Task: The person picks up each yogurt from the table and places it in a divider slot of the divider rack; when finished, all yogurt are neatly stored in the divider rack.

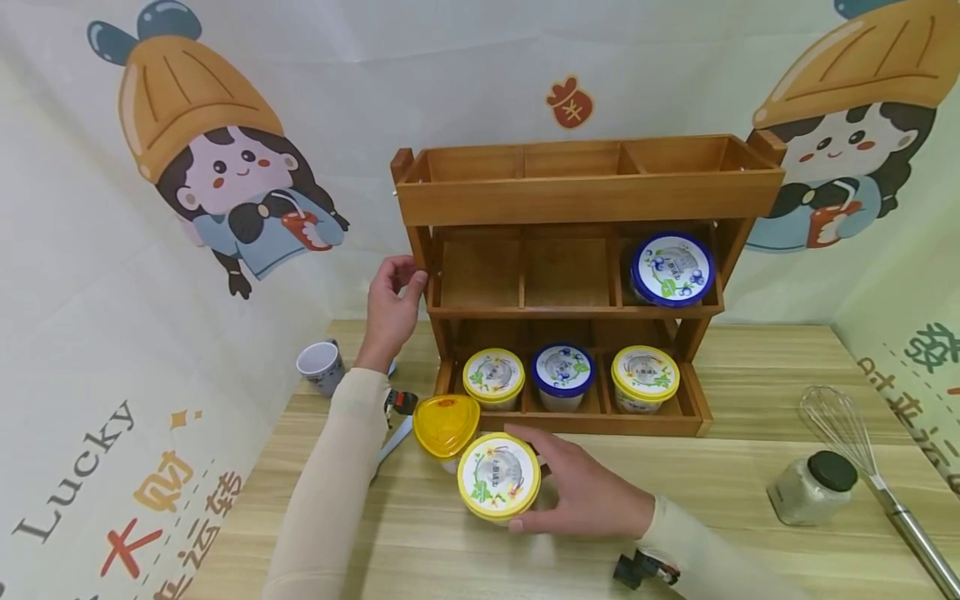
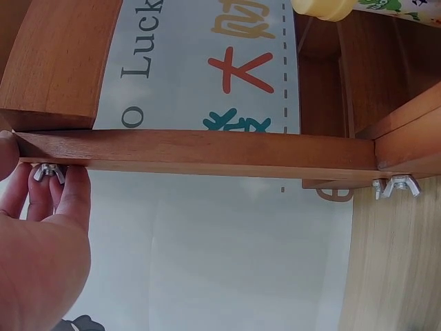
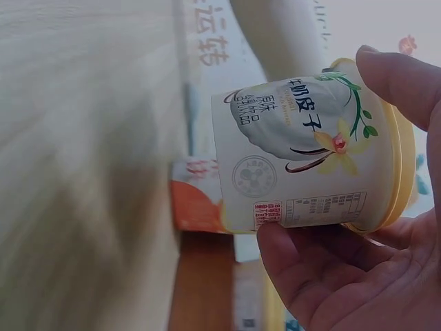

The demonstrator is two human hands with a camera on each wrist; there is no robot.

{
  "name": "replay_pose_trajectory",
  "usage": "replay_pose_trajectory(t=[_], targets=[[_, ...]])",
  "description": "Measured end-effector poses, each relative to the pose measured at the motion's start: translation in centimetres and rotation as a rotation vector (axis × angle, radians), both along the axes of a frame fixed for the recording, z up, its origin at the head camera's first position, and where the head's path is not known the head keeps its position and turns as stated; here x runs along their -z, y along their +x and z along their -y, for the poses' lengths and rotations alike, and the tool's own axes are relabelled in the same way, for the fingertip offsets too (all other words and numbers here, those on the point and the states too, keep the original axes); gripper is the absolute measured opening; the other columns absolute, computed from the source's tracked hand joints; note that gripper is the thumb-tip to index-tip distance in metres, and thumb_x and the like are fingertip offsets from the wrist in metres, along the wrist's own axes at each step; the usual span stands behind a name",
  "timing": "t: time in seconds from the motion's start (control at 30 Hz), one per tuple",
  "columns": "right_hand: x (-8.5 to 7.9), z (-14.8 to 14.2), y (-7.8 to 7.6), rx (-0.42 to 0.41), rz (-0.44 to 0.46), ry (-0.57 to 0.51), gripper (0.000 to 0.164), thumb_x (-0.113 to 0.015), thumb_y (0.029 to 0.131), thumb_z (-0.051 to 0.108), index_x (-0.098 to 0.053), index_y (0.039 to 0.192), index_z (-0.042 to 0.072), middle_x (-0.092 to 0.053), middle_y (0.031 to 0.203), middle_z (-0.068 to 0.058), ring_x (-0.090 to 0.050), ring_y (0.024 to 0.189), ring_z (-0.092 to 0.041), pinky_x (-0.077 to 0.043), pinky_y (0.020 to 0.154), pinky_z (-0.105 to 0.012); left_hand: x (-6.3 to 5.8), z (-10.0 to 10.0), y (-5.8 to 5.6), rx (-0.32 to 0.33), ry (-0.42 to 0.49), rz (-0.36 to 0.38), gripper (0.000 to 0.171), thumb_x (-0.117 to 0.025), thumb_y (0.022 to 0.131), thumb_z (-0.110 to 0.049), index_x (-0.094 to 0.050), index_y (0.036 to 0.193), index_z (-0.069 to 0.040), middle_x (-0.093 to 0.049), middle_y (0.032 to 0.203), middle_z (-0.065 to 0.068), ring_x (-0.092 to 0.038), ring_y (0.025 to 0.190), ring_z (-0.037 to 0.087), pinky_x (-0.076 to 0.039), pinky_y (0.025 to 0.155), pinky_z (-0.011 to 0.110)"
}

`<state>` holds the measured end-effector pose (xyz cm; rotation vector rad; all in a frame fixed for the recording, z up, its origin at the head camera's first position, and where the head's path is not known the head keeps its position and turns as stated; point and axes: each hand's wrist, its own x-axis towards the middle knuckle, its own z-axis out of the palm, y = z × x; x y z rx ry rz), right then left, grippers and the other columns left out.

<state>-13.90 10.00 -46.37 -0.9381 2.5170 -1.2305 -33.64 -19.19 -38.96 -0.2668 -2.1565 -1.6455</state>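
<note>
My right hand [image 1: 581, 487] grips a yogurt cup [image 1: 498, 477] with a yellow-rimmed lid, in front of the wooden shelf rack [image 1: 585, 200]. In the right wrist view the cup's printed side [image 3: 296, 152] shows between thumb and fingers, held above the table. At the rack's left side, my left hand [image 1: 393, 308] pinches the upright post [image 2: 207, 152], its fingertips beside a wing nut [image 2: 49, 171]. Close behind the held cup stands a tub with a translucent yellow lid [image 1: 447, 425].
Lowest shelf: two yellow-lidded cups [image 1: 493, 377] [image 1: 645, 377] flank a blue-lidded cup [image 1: 563, 371]. Another blue-lidded cup [image 1: 672, 270] occupies the middle shelf's right compartment. A mug [image 1: 321, 368] stands left; right are a black-capped jar [image 1: 812, 489] and a whisk [image 1: 873, 479].
</note>
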Motion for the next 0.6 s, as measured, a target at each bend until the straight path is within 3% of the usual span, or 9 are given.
replay_pose_trajectory(t=[0.2, 0.4, 0.6], targets=[[-1.7, -1.0, -0.4, 0.041, -0.064, -0.047, 0.107, -0.09, 0.079, 0.055, -0.034, 0.164, 0.022, -0.045, 0.164, -0.001, -0.051, 0.145, -0.026, -0.053, 0.11, -0.052, 0.0, 0.1, -0.1, 0.001, -0.001, 0.0, 0.033, -0.063, 0.108, -0.02, -0.056, 0.134, -0.001, -0.061, 0.128, 0.018, -0.06, 0.12, 0.031, -0.045, 0.115, 0.05], [-3.7, -2.3, -1.3, 0.092, -0.151, -0.062, 0.108, -0.093, 0.078, 0.05, -0.035, 0.164, 0.019, -0.044, 0.166, -0.003, -0.047, 0.15, -0.029, -0.045, 0.118, -0.056, -0.1, 0.0, 0.0, 0.004, 0.0, -0.012, 0.032, -0.062, 0.108, -0.018, -0.056, 0.133, 0.001, -0.061, 0.126, 0.019, -0.06, 0.119, 0.032, -0.045, 0.113, 0.053], [-5.5, -3.5, -2.4, 0.125, -0.234, -0.107, 0.105, -0.094, 0.079, 0.041, -0.036, 0.163, 0.015, -0.048, 0.163, -0.008, -0.051, 0.146, -0.034, -0.045, 0.115, -0.061, -0.1, 0.0, 0.1, -0.007, -0.006, 0.017, 0.032, -0.062, 0.108, -0.02, -0.056, 0.134, -0.001, -0.061, 0.128, 0.017, -0.059, 0.121, 0.031, -0.045, 0.114, 0.051]])
